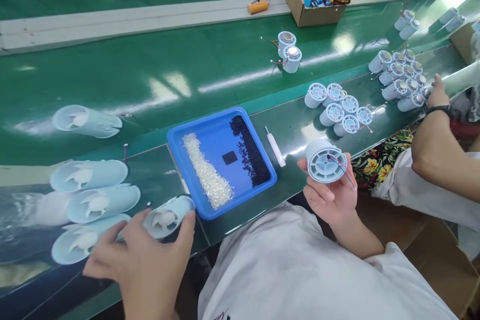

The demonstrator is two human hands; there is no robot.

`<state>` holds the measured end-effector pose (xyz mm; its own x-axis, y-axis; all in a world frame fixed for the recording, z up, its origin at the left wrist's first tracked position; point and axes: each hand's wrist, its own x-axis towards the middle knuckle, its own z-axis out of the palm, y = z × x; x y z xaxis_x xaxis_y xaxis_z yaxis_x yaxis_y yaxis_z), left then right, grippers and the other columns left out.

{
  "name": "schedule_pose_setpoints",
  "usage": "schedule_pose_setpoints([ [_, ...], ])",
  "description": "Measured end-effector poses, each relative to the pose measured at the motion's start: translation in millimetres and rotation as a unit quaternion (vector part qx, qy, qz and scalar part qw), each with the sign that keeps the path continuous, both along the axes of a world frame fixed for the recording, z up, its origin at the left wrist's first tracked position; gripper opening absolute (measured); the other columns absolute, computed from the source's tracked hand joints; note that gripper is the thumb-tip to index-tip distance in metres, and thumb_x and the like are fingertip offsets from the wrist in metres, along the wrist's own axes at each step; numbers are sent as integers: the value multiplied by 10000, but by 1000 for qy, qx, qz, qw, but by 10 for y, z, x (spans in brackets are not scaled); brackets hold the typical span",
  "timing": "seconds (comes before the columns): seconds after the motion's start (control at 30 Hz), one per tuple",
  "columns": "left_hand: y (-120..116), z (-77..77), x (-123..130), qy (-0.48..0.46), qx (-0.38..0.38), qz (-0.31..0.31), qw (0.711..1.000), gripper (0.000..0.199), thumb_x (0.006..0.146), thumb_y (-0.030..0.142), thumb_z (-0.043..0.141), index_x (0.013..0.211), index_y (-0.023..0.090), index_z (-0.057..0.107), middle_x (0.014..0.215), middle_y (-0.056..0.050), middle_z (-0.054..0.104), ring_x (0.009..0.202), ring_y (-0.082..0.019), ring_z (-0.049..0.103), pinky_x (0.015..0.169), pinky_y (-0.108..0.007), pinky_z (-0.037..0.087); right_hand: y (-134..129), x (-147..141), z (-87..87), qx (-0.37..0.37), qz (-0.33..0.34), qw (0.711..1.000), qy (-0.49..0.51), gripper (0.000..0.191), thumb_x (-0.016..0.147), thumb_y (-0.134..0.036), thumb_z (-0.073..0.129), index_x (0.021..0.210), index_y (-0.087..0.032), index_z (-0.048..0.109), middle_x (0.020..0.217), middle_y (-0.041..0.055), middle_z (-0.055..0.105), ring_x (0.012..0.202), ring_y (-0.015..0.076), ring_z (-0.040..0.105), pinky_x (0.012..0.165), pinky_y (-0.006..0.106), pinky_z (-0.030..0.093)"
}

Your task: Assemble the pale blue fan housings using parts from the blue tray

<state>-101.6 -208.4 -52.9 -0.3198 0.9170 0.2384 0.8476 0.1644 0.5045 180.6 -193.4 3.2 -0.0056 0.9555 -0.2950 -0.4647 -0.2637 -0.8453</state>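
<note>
My left hand (150,255) is wrapped around a short light-blue fan housing (165,219) with a white fan inside, at the tray's lower left. Several longer pale-blue housings (90,176) lie on their sides to its left. In my right hand (333,200) is a light-blue round motor housing (326,164), its spoked end facing up toward the camera, with red and blue wires hanging from it. Between my hands sits a blue tray (198,205) holding white bits (208,172), black bits (252,152) and a small black square (229,158).
A white-handled screwdriver (276,149) lies right of the tray. Beyond my right hand stand grouped spoked housings (332,113) and more motor housings (395,71). A cardboard box (318,16) stands at the back. Another person's arm (438,145) reaches in at right.
</note>
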Motion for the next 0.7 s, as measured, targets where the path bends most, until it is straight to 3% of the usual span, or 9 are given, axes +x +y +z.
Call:
schedule_pose_setpoints([
  [0.1,1,28,56,-24,-47,53,997,767,635,617,610,1356,680,354,1511,7,332,1260,-656,282,840,-835,230,-15,-20,18,6,-5,1000,16,522,929,-673,245,857,-226,507,890,54,678,365,70,206,342,256,308],
  [0.2,-15,105,121,-12,-66,71,995,766,629,646,599,1357,669,362,1503,-10,322,1213,-681,290,891,-851,145,-37,-27,35,1,-3,1000,3,546,918,-695,225,873,-227,503,881,58,671,365,72,227,339,257,318],
  [0.3,-32,211,190,4,-63,19,998,760,666,600,596,1373,673,326,1504,8,294,1271,-654,260,959,-812,167,-50,-23,40,-6,7,1000,-23,562,922,-691,189,890,-226,502,903,73,665,381,76,280,357,260,358],
  [0.4,-25,308,276,4,-38,-49,998,737,722,567,578,1388,681,283,1496,16,273,1376,-578,203,1031,-756,224,-35,5,-7,11,17,998,-57,584,908,-712,187,951,-220,499,933,109,659,495,128,487,429,296,456],
  [0.47,-6,347,332,10,-24,-94,995,713,768,559,562,1399,680,254,1469,-11,292,1388,-525,258,1078,-730,223,-10,51,-85,40,11,995,-96,545,874,-719,293,1005,-220,469,951,123,654,684,205,629,518,354,527],
  [0.57,28,353,390,23,-37,-159,986,646,818,525,555,1393,653,290,1380,-69,377,1311,-469,410,1061,-731,274,35,177,-267,96,-23,978,-182,467,783,-629,541,1013,-257,376,952,76,635,873,266,673,622,407,566],
  [0.7,57,301,444,13,-16,-209,978,310,896,478,489,1190,413,564,1179,-116,535,1138,-398,561,965,-664,416,92,414,-531,124,-63,924,-356,409,740,-383,624,987,-271,317,914,14,577,805,201,643,613,325,535],
])
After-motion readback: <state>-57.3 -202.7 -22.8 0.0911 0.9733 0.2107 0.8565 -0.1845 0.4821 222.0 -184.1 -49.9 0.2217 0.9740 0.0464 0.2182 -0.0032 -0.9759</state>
